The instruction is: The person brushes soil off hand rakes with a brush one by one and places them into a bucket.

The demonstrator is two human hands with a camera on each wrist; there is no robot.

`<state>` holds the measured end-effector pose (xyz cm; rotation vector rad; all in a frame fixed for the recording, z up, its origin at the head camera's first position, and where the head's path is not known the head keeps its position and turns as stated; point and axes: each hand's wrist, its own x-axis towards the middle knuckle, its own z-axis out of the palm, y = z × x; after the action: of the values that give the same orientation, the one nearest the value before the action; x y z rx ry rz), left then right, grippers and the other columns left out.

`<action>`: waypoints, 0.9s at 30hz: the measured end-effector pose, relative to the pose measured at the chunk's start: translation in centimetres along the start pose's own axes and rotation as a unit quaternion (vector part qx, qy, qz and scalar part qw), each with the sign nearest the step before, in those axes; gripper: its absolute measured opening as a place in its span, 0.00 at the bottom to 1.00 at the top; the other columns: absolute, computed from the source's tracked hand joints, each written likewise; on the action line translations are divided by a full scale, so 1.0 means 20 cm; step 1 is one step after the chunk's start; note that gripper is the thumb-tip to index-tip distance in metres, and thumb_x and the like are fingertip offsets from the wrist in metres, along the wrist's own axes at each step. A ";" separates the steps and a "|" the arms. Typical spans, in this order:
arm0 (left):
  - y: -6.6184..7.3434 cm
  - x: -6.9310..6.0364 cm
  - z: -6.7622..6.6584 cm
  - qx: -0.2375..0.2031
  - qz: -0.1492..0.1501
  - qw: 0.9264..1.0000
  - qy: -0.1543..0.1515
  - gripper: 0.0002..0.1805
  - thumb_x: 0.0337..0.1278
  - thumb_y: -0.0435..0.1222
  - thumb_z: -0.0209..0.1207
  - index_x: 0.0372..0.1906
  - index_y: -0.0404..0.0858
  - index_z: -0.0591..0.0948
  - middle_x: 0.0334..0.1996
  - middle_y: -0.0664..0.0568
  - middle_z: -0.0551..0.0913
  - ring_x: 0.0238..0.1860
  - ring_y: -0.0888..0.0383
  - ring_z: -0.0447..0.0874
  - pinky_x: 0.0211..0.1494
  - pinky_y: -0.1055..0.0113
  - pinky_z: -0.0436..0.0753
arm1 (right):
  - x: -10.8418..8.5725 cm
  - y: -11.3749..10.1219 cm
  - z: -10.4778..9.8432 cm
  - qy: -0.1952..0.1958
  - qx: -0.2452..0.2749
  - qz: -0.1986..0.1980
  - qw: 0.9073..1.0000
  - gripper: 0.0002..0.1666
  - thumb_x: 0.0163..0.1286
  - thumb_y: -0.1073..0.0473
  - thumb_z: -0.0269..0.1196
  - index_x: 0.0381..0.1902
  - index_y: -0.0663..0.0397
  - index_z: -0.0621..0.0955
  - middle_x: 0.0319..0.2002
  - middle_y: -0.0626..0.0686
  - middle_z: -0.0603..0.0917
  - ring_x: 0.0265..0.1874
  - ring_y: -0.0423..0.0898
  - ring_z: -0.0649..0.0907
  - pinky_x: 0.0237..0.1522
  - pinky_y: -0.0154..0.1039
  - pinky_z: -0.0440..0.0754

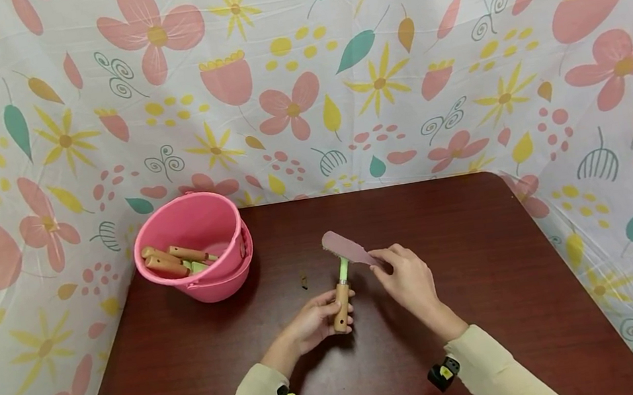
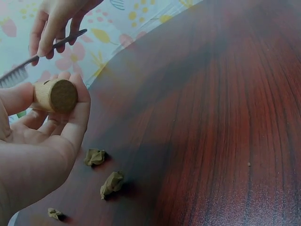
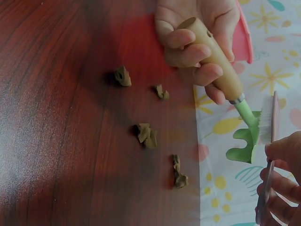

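Note:
My left hand (image 1: 312, 325) grips the wooden handle (image 1: 341, 309) of a small garden rake, its fingers curled round it. The rake's green pronged head (image 3: 243, 148) shows in the right wrist view. A mauve brush (image 1: 349, 248) with white bristles (image 3: 266, 120) is pinched in my right hand (image 1: 410, 282). The bristles lie against the green head, which the brush mostly covers in the head view. In the left wrist view, the handle's round end (image 2: 64, 96) faces the camera and the green head is almost wholly hidden.
Pink nested buckets (image 1: 222, 289) stand at the table's back left, with several wooden-handled tools (image 1: 165, 265) inside. Several crumpled brown bits (image 3: 147, 135) lie on the dark wooden table (image 1: 491, 335) near the hands. A flower-printed curtain (image 1: 282, 28) hangs behind the table.

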<state>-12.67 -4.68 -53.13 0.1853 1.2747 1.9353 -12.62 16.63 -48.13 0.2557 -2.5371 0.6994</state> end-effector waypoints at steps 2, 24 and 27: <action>0.00 0.00 0.00 -0.004 -0.002 1.000 -0.001 0.23 0.67 0.34 0.43 0.64 0.33 0.64 0.43 0.45 0.73 0.38 0.55 0.78 0.47 0.58 0.79 | 0.00 0.01 0.00 0.000 0.000 0.002 1.000 0.15 0.51 0.59 0.70 0.40 0.45 0.85 0.30 0.47 0.81 0.25 0.44 0.77 0.21 0.42 0.74; 0.02 -0.02 -0.01 0.002 -0.001 1.000 -0.008 0.25 0.67 0.33 0.42 0.67 0.30 0.58 0.40 0.48 0.74 0.37 0.57 0.78 0.46 0.59 0.79 | -0.04 0.11 -0.01 0.010 0.009 0.026 1.000 0.15 0.50 0.59 0.70 0.39 0.47 0.85 0.28 0.49 0.81 0.19 0.40 0.73 0.19 0.38 0.70; 0.02 -0.02 -0.02 0.009 0.003 1.000 -0.007 0.25 0.67 0.33 0.42 0.66 0.29 0.58 0.40 0.48 0.74 0.37 0.58 0.78 0.46 0.59 0.79 | -0.05 0.13 -0.02 0.012 0.006 0.033 0.999 0.15 0.50 0.59 0.70 0.39 0.47 0.85 0.28 0.48 0.81 0.19 0.40 0.73 0.19 0.40 0.71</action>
<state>-12.75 -5.35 -52.88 0.2111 1.2845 1.9247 -12.44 19.04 -49.51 0.1670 -2.5283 0.7391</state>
